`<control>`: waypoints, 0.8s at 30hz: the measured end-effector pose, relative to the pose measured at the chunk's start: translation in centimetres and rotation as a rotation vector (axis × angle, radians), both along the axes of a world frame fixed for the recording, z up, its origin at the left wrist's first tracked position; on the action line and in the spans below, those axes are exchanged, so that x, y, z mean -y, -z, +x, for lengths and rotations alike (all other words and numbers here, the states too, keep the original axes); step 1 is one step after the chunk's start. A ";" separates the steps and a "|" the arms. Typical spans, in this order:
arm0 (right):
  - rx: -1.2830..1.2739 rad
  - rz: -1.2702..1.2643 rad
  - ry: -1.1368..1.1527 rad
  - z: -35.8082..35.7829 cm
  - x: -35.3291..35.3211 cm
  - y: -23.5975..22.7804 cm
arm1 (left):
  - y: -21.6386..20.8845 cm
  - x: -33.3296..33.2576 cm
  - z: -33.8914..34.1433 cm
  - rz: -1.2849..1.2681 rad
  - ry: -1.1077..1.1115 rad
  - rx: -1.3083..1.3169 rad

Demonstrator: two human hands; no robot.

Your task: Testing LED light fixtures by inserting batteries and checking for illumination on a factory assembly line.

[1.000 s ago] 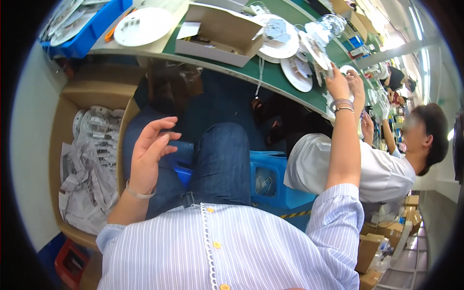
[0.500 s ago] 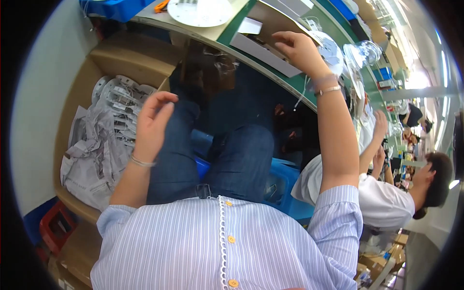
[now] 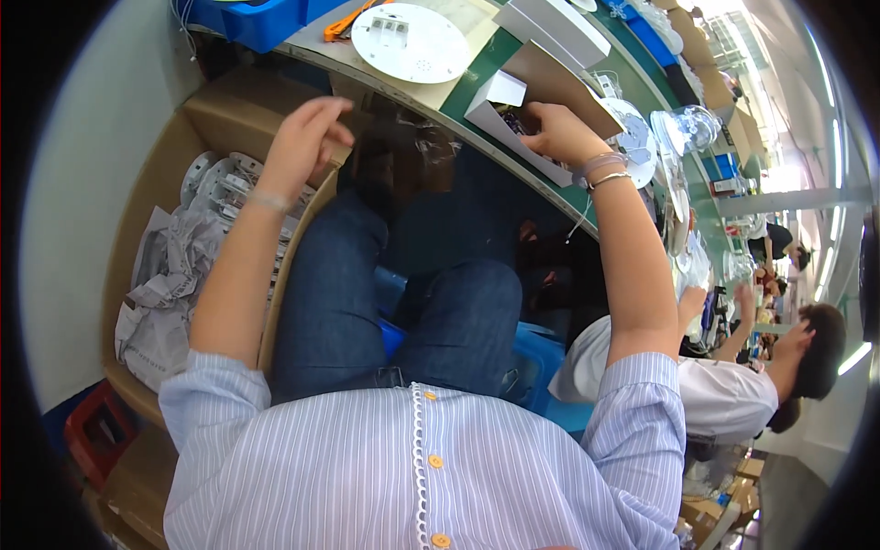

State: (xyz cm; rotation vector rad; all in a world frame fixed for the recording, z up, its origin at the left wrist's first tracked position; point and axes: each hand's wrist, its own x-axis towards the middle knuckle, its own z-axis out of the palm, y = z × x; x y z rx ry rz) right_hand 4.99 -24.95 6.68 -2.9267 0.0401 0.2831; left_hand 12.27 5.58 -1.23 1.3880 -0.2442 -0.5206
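Observation:
My left hand (image 3: 307,147) is raised above the inner edge of a large cardboard box (image 3: 137,275). Its fingers are loosely curved and apart, with nothing in them. Over on the bench, my right hand (image 3: 566,137) reaches into an open white carton (image 3: 541,165). Small dark parts (image 3: 513,119) lie in it, by my thumb and forefinger. Those fingers curl down among the parts; what they grip is too small to make out. To the left of the carton, a round white plate (image 3: 410,46) with a small white block on it rests on the bench.
In the cardboard box lie stacked white round plates (image 3: 209,179) and crumpled paper (image 3: 174,275). A blue bin (image 3: 261,23) and an orange-handled tool (image 3: 344,26) are at the bench's left end. Clear plastic domes (image 3: 687,128) stand to the right. A co-worker in white (image 3: 724,394) sits at my right.
My right hand has gone down into the white carton from above it. My left hand has moved farther forward, up over the cardboard box's edge. The view has shifted slightly.

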 end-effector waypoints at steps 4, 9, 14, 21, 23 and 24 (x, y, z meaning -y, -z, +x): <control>0.146 -0.082 -0.058 -0.1 0.3 0.9 | -1.4 4.7 4.0 0.038 -0.070 -0.016; 0.080 -0.107 -0.053 0.4 0.2 1.0 | 0.0 5.9 6.3 0.077 -0.166 0.063; 0.135 -0.031 -0.014 -0.5 1.2 0.5 | -2.4 2.9 0.4 -0.124 -0.200 -0.025; 0.346 0.317 0.213 -3.3 0.1 -0.7 | -0.4 -1.0 -8.1 -0.337 -0.391 -0.046; 0.463 0.477 0.249 -4.4 -1.0 -0.8 | 0.7 -1.2 -9.0 -0.380 -0.397 -0.091; 0.401 0.746 0.308 -5.6 -1.6 -1.1 | 1.0 -1.3 -9.4 -0.345 -0.318 -0.102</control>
